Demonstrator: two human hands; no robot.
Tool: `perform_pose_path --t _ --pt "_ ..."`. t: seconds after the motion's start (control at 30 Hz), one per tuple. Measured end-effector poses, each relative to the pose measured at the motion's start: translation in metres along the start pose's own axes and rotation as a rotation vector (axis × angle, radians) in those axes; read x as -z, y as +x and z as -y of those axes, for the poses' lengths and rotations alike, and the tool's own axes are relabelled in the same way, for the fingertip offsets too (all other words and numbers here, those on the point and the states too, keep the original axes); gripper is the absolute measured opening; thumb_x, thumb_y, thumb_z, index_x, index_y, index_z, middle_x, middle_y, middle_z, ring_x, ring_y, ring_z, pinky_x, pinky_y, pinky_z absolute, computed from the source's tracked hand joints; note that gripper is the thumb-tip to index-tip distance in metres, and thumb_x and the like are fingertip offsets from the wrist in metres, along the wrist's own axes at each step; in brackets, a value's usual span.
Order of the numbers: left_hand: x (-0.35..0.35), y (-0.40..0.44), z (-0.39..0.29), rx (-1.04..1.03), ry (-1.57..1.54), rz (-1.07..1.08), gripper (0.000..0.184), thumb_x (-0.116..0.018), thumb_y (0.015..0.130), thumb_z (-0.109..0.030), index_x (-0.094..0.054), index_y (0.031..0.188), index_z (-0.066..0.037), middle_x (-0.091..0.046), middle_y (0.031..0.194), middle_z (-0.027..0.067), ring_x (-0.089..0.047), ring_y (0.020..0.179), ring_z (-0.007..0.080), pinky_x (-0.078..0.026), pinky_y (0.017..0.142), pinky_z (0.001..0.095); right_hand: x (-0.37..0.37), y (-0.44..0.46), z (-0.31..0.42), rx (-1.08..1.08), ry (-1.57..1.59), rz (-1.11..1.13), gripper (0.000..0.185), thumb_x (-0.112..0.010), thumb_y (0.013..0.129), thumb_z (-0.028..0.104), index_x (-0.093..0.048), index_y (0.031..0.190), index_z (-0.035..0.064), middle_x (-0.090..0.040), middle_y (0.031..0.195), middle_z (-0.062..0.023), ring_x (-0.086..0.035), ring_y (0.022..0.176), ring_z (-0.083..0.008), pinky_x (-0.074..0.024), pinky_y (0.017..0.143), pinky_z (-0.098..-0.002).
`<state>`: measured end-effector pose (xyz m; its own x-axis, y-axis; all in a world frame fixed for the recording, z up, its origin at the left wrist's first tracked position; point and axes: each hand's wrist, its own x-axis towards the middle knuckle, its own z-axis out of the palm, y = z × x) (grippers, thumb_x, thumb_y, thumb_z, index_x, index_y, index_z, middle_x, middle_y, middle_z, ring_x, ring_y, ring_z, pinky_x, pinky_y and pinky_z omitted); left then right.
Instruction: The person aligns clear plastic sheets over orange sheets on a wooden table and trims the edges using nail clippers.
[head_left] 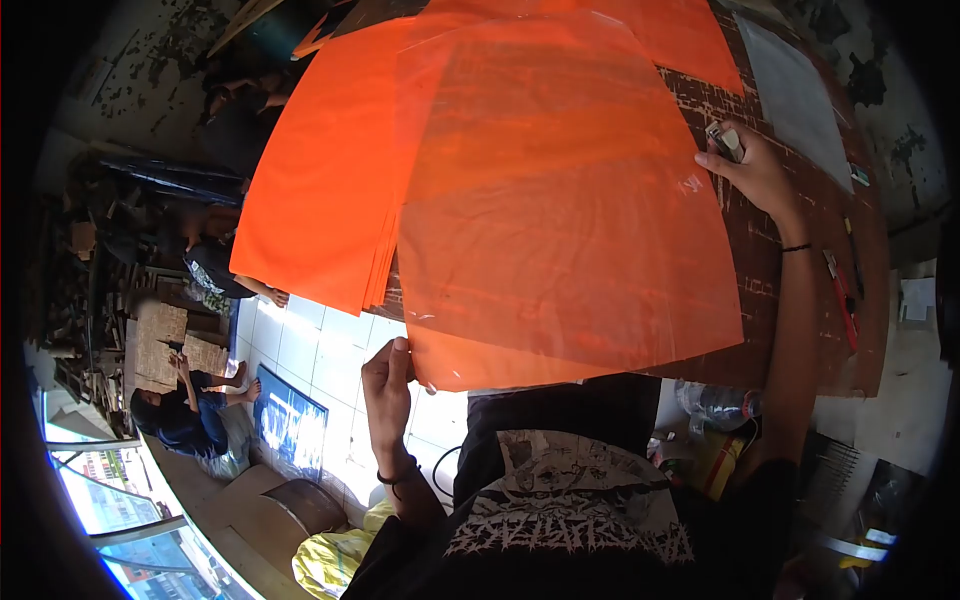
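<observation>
A large translucent sheet (pixel 570 240) lies over orange fabric panels (pixel 325 170) on a worn brown table (pixel 765 285). My left hand (pixel 388 388) is at the near left corner of the sheet, thumb and fingers closed on the edge of the sheet and the orange fabric under it. By the right edge of the sheet, my right hand (pixel 755 175) is wrapped round a small pale tool with a metal end (pixel 725 142), perhaps a lighter or small stapler. The thumb of that hand points toward the sheet's edge.
At the table's right lie a red-handled tool (pixel 842 300) and a grey sheet (pixel 795 90). A plastic bottle (pixel 715 403) is below the table's near edge. On the left, one person (pixel 190 410) sits on the floor near a blue-framed panel (pixel 290 422); other people are behind.
</observation>
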<state>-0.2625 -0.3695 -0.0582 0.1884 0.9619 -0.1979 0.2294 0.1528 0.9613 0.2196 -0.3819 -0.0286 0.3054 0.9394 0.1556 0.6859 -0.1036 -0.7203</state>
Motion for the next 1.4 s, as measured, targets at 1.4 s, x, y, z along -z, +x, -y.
perform_pose_path --t 1.4 --pt "-0.117 -0.043 0.033 0.054 -0.469 0.545 0.016 -0.055 0.094 -0.014 -0.059 0.088 0.000 -0.058 0.072 0.0018 -0.056 0.067 0.0096 -0.044 0.060 0.0231 -0.124 -0.262 0.159 -0.693 1.137 -0.048 0.051 -0.048 0.095 0.041 -0.037 0.124 0.0001 -0.054 0.091 -0.0097 -0.053 0.070 -0.0136 -0.0447 0.053 -0.0273"
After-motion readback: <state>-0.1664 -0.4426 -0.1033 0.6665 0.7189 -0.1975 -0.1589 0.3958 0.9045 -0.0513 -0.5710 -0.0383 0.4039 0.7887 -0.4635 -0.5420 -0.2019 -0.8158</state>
